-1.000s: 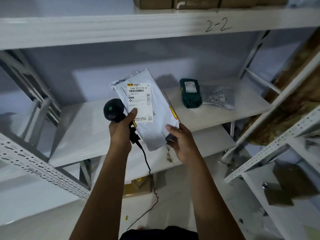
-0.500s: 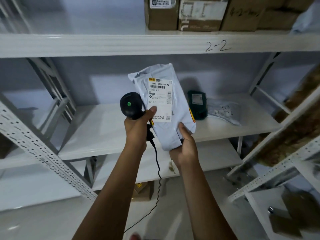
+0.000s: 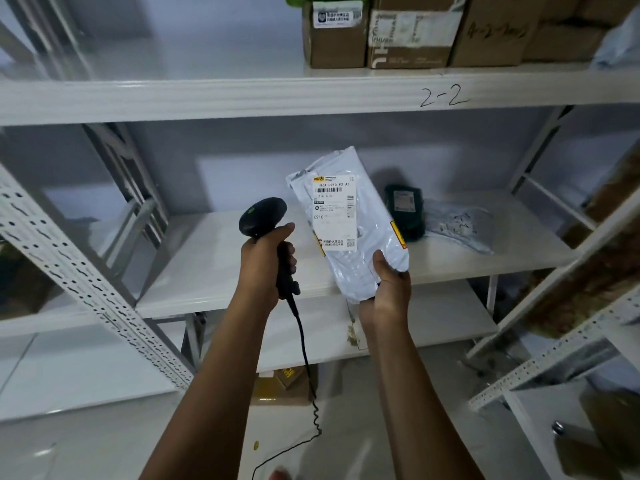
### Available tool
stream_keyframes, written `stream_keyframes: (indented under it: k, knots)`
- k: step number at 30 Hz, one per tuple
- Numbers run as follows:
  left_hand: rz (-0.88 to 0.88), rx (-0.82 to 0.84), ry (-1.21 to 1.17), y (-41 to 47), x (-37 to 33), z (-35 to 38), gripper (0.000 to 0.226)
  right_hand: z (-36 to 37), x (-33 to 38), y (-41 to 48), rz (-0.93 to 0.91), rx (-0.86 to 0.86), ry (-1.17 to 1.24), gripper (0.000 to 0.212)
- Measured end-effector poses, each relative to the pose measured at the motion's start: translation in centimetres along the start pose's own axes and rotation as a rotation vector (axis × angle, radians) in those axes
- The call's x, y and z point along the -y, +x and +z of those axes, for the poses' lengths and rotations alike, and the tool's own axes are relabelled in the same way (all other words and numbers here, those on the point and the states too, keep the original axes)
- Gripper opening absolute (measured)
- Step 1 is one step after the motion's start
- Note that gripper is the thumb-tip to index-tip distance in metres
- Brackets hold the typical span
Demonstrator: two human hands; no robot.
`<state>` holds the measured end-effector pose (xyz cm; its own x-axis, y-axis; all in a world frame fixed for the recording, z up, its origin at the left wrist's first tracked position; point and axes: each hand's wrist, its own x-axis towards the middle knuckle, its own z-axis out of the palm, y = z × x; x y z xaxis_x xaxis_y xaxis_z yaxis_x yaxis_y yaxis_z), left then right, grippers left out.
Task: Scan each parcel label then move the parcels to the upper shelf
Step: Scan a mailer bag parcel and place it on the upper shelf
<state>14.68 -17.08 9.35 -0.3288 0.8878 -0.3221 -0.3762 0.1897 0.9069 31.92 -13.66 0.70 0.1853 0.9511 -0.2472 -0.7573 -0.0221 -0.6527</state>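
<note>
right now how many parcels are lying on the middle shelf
2: a dark green parcel near the back, and a grey bag just right of it. The white parcel in the right hand could hide another behind it.

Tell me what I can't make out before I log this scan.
Head view only.
Scanner in left hand: its window faces away, so any beam on the label is unseen.
White parcel: lower end covered by right hand; the label's small print is blurred.
Dark green parcel: print too small to read.
Cardboard boxes on the upper shelf: cut off by the top edge.
</note>
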Motion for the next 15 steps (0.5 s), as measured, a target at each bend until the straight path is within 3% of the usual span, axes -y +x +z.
stream_keyframes:
  k: [15]
  knots:
    - [0.007, 0.243, 0.231, -2.9, -5.2, 0.5, 0.03, 0.7, -0.3, 0.4, 0.036, -0.189, -0.015, 0.044]
